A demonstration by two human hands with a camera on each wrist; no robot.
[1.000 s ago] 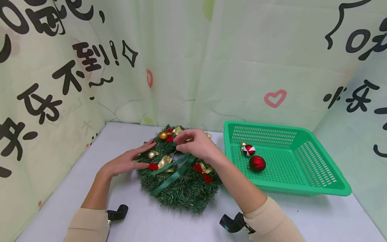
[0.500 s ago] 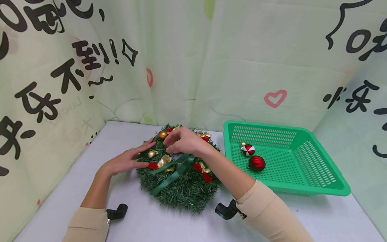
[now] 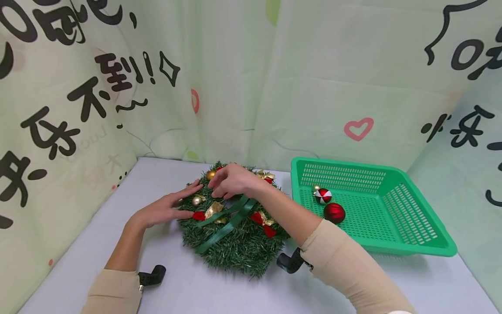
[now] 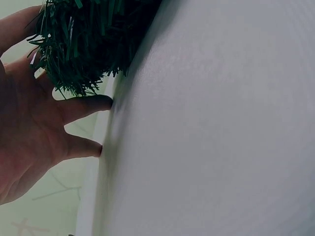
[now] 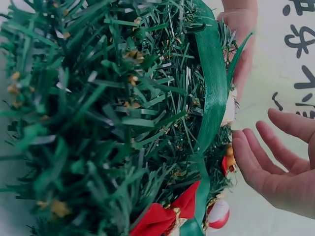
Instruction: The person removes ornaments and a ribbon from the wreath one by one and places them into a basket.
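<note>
A green Christmas wreath point(image 3: 243, 253) lies flat on the table, trimmed with red and gold bows point(image 3: 263, 223), gold baubles point(image 3: 197, 200) and a green ribbon point(image 3: 229, 226). My left hand point(image 3: 166, 209) rests against its left side, fingers spread, with the greenery between thumb and fingers in the left wrist view. Over the wreath's middle is my right hand point(image 3: 235, 181), its fingers loosely bent; in the right wrist view these fingers point(image 5: 251, 160) hold nothing. That view also shows a red and white bauble point(image 5: 219, 215) at the wreath's edge.
To the right stands a green plastic basket point(image 3: 396, 248) containing a red bauble point(image 3: 334, 213), a red and white bauble point(image 3: 323, 196) and a small gold one point(image 3: 316, 188). Printed curtains point(image 3: 306, 87) enclose the white table point(image 3: 219, 292) at the back and sides.
My right hand has shifted left across the top of the wreath, and its forearm has reached farther in. The left hand and the wreath have stayed in place.
</note>
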